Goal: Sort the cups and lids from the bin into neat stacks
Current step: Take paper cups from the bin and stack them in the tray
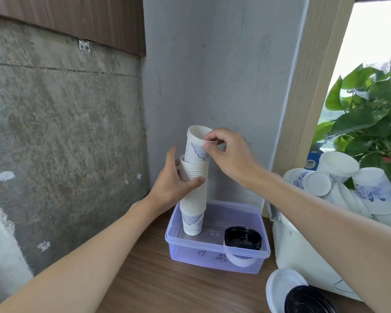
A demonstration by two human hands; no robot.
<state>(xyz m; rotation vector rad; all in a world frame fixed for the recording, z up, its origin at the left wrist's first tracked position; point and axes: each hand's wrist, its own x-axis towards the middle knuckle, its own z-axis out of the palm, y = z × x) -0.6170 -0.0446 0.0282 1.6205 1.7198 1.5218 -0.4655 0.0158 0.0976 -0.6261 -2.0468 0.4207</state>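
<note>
Now | your right hand [226, 154] pinches the rim of the top paper cup [195, 145], upright, half-nested directly above the cup stack [193, 195] | your left hand [176, 186] grips that stack mid-height.

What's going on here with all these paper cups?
A person is sorting paper cups. Their left hand grips a tall stack of cups standing in a clear plastic tub, while the right hand pinches the rim of a tilted top cup, only partly sunk into the stack. Black lids sit in the same tub. Loose cups fill the white bin on the right.
</note>
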